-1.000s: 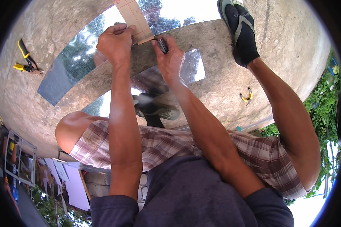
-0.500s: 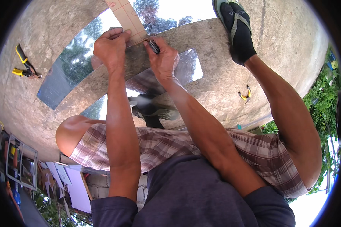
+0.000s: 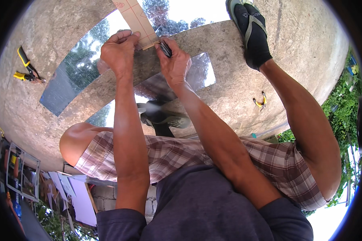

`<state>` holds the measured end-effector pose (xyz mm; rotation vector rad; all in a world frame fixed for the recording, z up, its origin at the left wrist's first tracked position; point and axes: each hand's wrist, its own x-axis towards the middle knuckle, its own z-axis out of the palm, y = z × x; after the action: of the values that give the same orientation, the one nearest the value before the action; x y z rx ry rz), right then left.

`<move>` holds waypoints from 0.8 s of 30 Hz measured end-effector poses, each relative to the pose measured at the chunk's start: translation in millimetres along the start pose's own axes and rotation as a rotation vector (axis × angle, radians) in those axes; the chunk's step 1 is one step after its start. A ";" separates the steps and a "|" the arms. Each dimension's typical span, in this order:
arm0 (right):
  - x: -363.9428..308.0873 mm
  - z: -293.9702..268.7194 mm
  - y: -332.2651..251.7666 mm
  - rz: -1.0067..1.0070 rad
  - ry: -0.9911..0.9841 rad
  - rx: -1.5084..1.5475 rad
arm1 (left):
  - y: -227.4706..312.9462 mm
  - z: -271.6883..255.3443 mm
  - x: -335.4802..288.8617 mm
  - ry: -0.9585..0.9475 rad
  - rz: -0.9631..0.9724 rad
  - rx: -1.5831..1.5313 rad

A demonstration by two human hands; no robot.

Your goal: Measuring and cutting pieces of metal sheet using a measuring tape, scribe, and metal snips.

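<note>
A brown strip with red printed lines, like a paper-faced board, lies across the mirror-like sheet at the top. My left hand pinches its left edge near the near end, thumb on top. At the right corner of that end, my right hand is closed around a small black-handled tool; its tip is hidden, so its exact kind is unclear. A narrow paler sliver shows along the strip's near end. The long reflective sheet lies under and beside my left hand.
A second reflective sheet lies nearer me, below my forearms. Yellow-and-black snips rest on the concrete at left, small yellow pliers at right. My sandalled foot stands at upper right.
My right hand and the black tool have shifted slightly right. The pale sliver along the strip's near end shows more plainly. My left hand keeps nearly the same place.
</note>
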<state>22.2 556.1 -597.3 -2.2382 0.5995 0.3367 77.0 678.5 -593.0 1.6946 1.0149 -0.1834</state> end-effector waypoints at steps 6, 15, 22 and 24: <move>0.3 1.7 -0.3 0.015 0.032 0.063 | -3.3 0.5 1.4 -0.005 0.020 -0.036; 0.3 2.8 1.7 -0.004 0.048 0.106 | -6.7 0.5 2.2 -0.014 -0.008 -0.053; -0.8 0.2 1.0 0.075 -0.001 0.046 | -6.7 1.1 0.8 -0.018 -0.019 -0.068; -1.2 -0.6 1.1 0.055 -0.003 0.071 | -6.3 1.4 -1.0 -0.010 -0.005 -0.082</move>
<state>20.7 555.4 -597.0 -2.1564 0.6624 0.3417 72.4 676.9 -597.5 1.6153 1.0063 -0.1519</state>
